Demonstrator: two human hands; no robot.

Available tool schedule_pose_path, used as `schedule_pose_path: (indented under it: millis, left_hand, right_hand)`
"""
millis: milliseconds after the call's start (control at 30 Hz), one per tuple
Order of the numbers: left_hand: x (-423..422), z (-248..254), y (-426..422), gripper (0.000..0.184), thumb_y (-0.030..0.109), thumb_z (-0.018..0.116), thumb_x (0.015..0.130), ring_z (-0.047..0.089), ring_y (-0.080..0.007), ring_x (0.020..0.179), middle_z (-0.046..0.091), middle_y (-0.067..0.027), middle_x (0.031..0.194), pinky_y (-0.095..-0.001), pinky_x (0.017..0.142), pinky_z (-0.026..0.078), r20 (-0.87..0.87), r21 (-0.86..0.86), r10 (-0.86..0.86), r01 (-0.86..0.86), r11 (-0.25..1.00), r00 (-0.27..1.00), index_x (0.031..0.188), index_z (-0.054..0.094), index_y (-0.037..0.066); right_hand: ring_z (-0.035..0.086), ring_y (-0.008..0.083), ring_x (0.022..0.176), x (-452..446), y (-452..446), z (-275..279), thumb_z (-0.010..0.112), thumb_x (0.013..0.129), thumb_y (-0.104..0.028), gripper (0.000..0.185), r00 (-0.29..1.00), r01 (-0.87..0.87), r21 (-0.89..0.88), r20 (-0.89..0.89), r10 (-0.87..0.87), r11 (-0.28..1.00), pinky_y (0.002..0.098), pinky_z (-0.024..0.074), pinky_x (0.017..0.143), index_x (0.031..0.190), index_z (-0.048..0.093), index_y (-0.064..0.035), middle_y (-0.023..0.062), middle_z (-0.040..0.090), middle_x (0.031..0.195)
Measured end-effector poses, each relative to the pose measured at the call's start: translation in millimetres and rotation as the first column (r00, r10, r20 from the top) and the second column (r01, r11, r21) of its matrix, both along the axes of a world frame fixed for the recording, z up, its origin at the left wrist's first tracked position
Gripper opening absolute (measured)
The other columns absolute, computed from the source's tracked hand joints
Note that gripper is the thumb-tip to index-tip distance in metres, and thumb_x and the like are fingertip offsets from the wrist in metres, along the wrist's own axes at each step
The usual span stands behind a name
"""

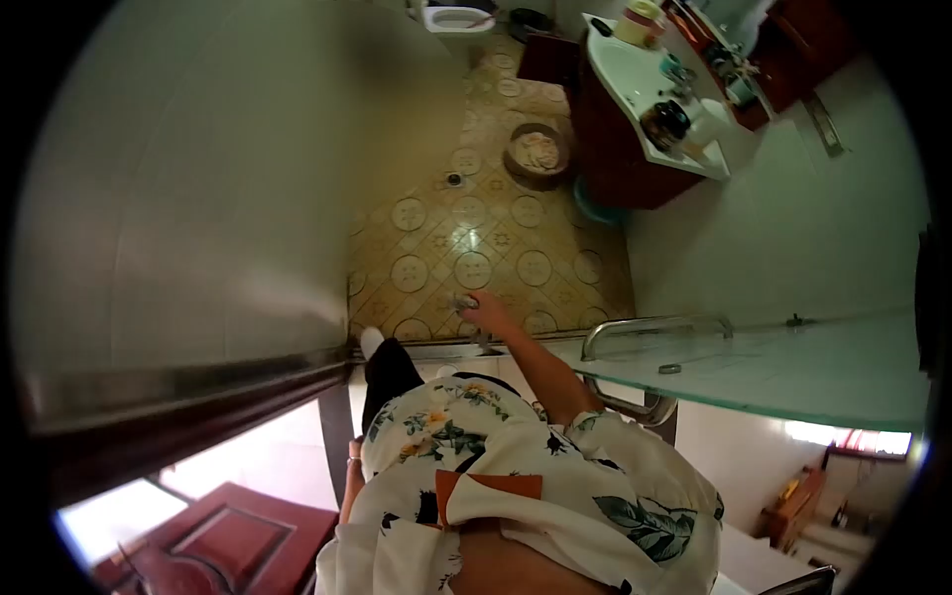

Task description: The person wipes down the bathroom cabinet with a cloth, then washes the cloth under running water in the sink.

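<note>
My right hand [483,310] reaches forward over the threshold of a tiled bathroom. Its fingers are closed around a small greyish, shiny thing [460,302], too blurred to name. Low at my left side is my left hand [354,452], mostly hidden by my body and the floral shirt [496,426]; its fingers do not show. To the right of my right arm stands a glass door [754,382] with a curved metal handle [645,324].
Ahead, a round basin [513,167] with pale contents sits on the patterned floor [436,243]. A sink counter [635,109] with bottles and jars is at the right, a white toilet [459,20] at the far end. A wooden door [238,535] stands behind left.
</note>
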State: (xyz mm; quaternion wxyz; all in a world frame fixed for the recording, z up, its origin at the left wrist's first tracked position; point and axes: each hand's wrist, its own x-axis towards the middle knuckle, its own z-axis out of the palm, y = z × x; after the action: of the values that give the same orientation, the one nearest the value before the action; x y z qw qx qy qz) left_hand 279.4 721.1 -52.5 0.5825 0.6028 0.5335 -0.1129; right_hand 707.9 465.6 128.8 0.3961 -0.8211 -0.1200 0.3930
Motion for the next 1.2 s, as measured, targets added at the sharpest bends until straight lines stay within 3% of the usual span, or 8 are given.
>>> schedule_pose_path:
  millis: [233,333,400,433,500,667,767,1200]
  left_hand:
    - [164.0,-29.6,98.9,0.023,0.014,0.052,0.084,0.063,-0.0228,0.081,0.067,-0.0119,0.091,-0.0322,0.072,0.049,-0.028,0.112,-0.368,0.369,0.923,0.929,0.093,0.066,-0.001]
    - [232.0,-65.7,155.9,0.024,0.016,0.051,0.084,0.064,-0.0238,0.085,0.067,-0.0129,0.094,-0.0323,0.075,0.049,-0.153,0.295,-0.741,0.746,0.598,0.654,0.093,0.067,-0.001]
    - [303.9,-37.9,191.6,0.023,0.015,0.052,0.084,0.065,-0.0232,0.086,0.068,-0.0136,0.093,-0.0321,0.075,0.050,-0.197,0.424,-0.874,0.843,0.332,0.443,0.093,0.067,0.000]
    - [339.7,-17.7,208.7,0.022,0.016,0.053,0.084,0.063,-0.0219,0.080,0.066,-0.0128,0.088,-0.0314,0.070,0.049,-0.138,0.399,-0.859,0.822,0.407,0.493,0.092,0.066,0.000]
    - [395.8,5.7,234.8,0.020,0.017,0.056,0.083,0.060,-0.0192,0.068,0.064,-0.0110,0.078,-0.0299,0.060,0.048,-0.025,0.306,-0.800,0.766,0.565,0.600,0.088,0.065,0.000]
    - [522.2,8.3,290.5,0.019,0.017,0.057,0.084,0.054,-0.0156,0.047,0.060,-0.0093,0.064,-0.0271,0.044,0.046,0.185,0.033,-0.564,0.569,0.822,0.805,0.081,0.062,-0.001]
    - [585.4,-18.6,333.6,0.018,0.016,0.056,0.085,0.055,-0.0152,0.048,0.060,-0.0091,0.066,-0.0266,0.044,0.046,0.038,0.157,-0.779,0.766,0.624,0.626,0.084,0.061,-0.001]
    - [789.0,-14.8,286.5,0.020,0.019,0.057,0.085,0.055,-0.0146,0.050,0.060,-0.0084,0.065,-0.0271,0.045,0.047,0.207,0.089,-0.829,0.834,0.544,0.519,0.082,0.062,0.000]
  right_hand:
    - [0.058,0.0308,0.095,-15.9,-45.2,-80.1,0.062,0.075,-0.032,0.054,0.968,0.245,-0.151,0.084,-0.235,0.958,0.0404,0.0460,0.079,0.119,0.053,-0.0014,0.0181,0.059,0.108]
    - [0.056,0.0326,0.098,-17.6,-55.7,-95.6,0.060,0.077,-0.037,0.054,0.900,0.428,-0.237,0.030,-0.434,0.872,0.0429,0.0445,0.082,0.117,0.053,-0.0006,0.0185,0.058,0.110]
    - [0.055,0.0339,0.099,-38.8,-68.7,-172.7,0.059,0.076,-0.038,0.052,0.820,0.561,-0.268,0.310,-0.481,0.783,0.0438,0.0442,0.082,0.113,0.055,-0.0014,0.0205,0.057,0.112]
    - [0.060,0.0331,0.093,-54.6,-90.4,-231.3,0.058,0.078,-0.037,0.055,0.813,0.336,-0.367,0.578,-0.071,0.867,0.0426,0.0475,0.081,0.117,0.053,0.0009,0.0226,0.060,0.106]
    - [0.063,0.0328,0.085,-46.8,-56.4,-145.8,0.061,0.071,-0.042,0.055,0.715,0.679,-0.381,0.150,-0.683,0.627,0.0400,0.0494,0.078,0.108,0.060,-0.0011,0.0206,0.063,0.096]
    - [0.063,0.0316,0.084,-43.3,-21.8,-145.5,0.067,0.062,-0.038,0.049,0.555,0.727,-0.561,0.142,-0.820,0.395,0.0382,0.0494,0.077,0.097,0.065,-0.0036,0.0170,0.066,0.090]
    - [0.063,0.0309,0.084,-0.3,6.7,-130.0,0.068,0.065,-0.036,0.048,0.631,0.721,-0.483,0.159,-0.760,0.497,0.0373,0.0495,0.074,0.103,0.064,-0.0070,0.0163,0.066,0.090]
    - [0.061,0.0309,0.092,227.6,7.3,-163.0,0.061,0.060,-0.008,0.049,0.635,0.764,-0.309,0.200,-0.746,0.567,0.0354,0.0475,0.082,0.109,0.062,-0.0090,0.0177,0.063,0.099]
